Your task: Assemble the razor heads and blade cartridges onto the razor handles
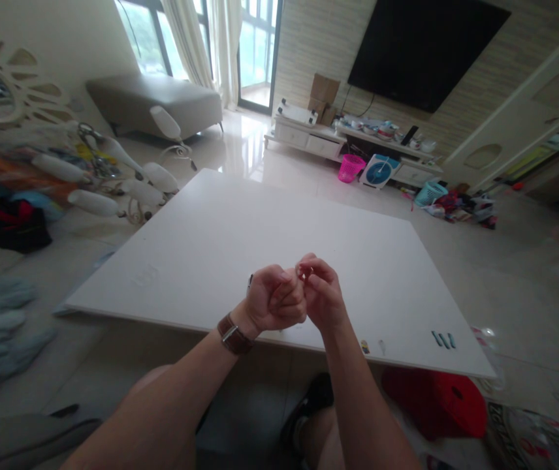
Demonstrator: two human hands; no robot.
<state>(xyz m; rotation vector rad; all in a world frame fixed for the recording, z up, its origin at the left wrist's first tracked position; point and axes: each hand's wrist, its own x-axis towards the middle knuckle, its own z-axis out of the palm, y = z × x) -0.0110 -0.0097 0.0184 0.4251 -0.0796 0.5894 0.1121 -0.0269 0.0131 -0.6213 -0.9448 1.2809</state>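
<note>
Both hands meet above the near part of a large white tabletop (pixel 279 222). My left hand (pixel 277 300) is closed in a fist, with a brown watch strap (pixel 234 335) on its wrist. A small dark end (pixel 250 282) shows at the back of that fist; the rest of it is hidden. Touching the left fist, my right hand (pixel 326 294) is closed in a pinch, thumb and index finger curled together. Whatever lies between those fingertips is too small to name. Several dark narrow pieces (pixel 443 340) lie at the table's near right, with a small yellow-and-black item (pixel 365 346) left of them.
A lamp with several white shades (pixel 94 203) stands by the table's left edge. A red stool-like object (pixel 439 401) is below the near right edge. Beyond are a pink basket (pixel 351 168), a blue-and-white fan (pixel 380 172) and a grey bench (pixel 162 98).
</note>
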